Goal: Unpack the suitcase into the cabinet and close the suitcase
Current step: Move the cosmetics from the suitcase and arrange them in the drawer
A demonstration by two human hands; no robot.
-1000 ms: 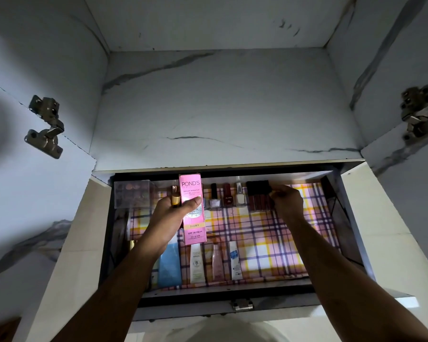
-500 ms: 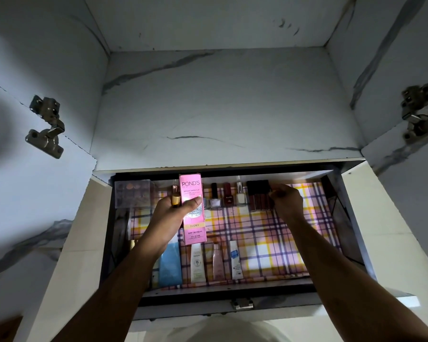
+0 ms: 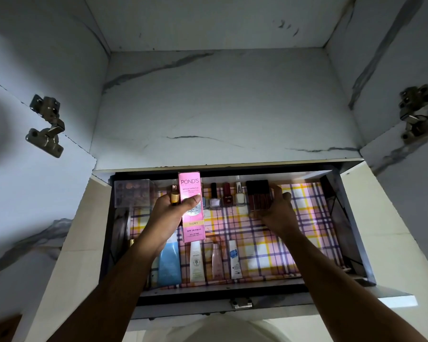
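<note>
Hands barely differ from 1 s ago. Left hand [image 3: 169, 213] keeps the same grip: fingers wrapped round the pink box [image 3: 191, 206], upright at centre-left of frame, plus a small gold-capped bottle [image 3: 175, 197] tucked behind it. Right hand [image 3: 278, 211] has loosened; fingers now spread & relaxed beside the dark lipstick set [image 3: 258, 195], touching it w/o gripping, prob. just placed in the back row by the nail polish bottles [image 3: 226, 197]. Drawer [image 3: 351, 233] is filling; box & bottle not yet stowed. Suitcase not in view.
</note>
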